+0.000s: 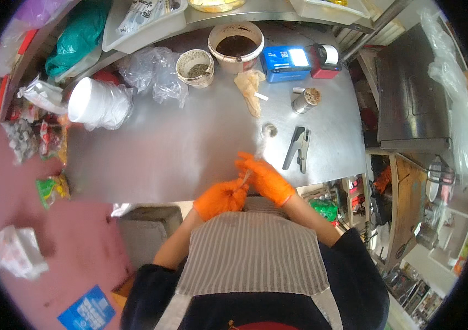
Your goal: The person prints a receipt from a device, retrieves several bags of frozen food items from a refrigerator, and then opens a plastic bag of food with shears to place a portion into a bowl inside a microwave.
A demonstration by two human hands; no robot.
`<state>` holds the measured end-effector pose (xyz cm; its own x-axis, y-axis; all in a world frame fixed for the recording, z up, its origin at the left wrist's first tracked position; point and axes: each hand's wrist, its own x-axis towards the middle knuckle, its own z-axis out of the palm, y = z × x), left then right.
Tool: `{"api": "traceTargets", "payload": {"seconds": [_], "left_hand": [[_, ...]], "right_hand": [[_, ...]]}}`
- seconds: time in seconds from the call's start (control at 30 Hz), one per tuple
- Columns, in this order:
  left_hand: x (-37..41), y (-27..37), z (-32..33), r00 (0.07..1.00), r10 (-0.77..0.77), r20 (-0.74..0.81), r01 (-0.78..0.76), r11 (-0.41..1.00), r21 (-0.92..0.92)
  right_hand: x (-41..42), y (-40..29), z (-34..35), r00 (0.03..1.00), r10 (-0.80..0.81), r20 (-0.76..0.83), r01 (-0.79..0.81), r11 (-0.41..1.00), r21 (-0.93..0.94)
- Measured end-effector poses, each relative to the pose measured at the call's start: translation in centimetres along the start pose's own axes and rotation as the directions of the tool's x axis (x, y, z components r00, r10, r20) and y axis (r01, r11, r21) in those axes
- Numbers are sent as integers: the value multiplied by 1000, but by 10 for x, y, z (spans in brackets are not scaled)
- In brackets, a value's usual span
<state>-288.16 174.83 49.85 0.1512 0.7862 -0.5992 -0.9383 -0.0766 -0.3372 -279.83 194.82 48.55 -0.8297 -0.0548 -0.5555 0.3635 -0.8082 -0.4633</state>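
Both my hands wear orange gloves and meet at the front edge of a steel table. My left hand has its fingers closed around a thin, pale, stick-like item. My right hand touches the same item with bent fingers, and the gloves partly cover it. Just beyond the right fingers shows a blurred whitish, translucent piece; whether it joins the thin item I cannot tell. A small round metal piece lies past it. To the right rests a grey plier-type hand tool with spread handles.
At the back stand a tub of dark paste, a smaller tub, a blue box and a red-and-black device. A metal can sits nearer. Wrapped white bowls lie left, beside plastic bags.
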Motion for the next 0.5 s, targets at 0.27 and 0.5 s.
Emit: {"api": "traceTargets", "payload": {"seconds": [0.27,0.5], "left_hand": [[-2,1,-14,771,379,511,-490,-160,857],[8,-40,31,941,112,319,-298,-174,939]], "right_hand": [[-24,24,36,777,-383,-499,356,922,-153],[-108,-8,38,682,-465,-564,634,760,140]]}}
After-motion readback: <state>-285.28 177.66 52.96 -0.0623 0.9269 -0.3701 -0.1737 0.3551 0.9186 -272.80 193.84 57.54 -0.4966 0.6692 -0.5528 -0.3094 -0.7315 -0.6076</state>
